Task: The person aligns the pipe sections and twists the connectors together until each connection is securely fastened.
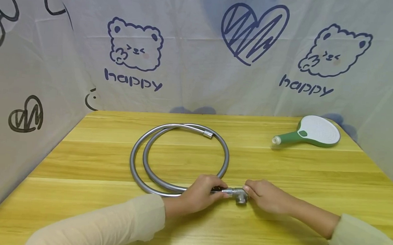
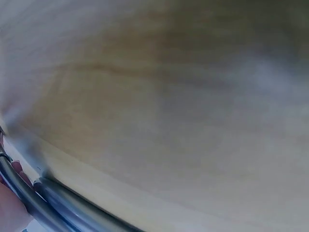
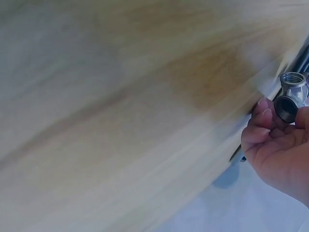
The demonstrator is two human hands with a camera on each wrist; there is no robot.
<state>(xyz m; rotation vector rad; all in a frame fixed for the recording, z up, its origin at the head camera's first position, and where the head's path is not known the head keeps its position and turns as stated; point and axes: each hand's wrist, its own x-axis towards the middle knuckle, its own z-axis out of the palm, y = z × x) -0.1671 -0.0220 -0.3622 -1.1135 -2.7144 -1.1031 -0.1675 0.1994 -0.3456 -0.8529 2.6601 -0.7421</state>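
Note:
A grey metal shower hose (image 1: 133,160) lies coiled on the table, its loose end with a chrome nut (image 1: 207,134) at the top of the coil. My left hand (image 1: 201,192) grips the other end just behind its connector (image 1: 227,191). That connector meets a small metal tee fitting (image 1: 240,197), which my right hand (image 1: 272,197) pinches from the right. In the right wrist view the tee fitting (image 3: 293,87) shows two threaded openings, beside the curled fingers (image 3: 260,121). The left wrist view catches only a bit of the hand (image 2: 9,208) and hose (image 2: 29,195).
A green and white shower head (image 1: 318,131) lies at the back right of the wooden table (image 1: 93,151), its handle pointing left. White cloth (image 1: 192,64) with drawn bears and hearts hangs behind and at the sides.

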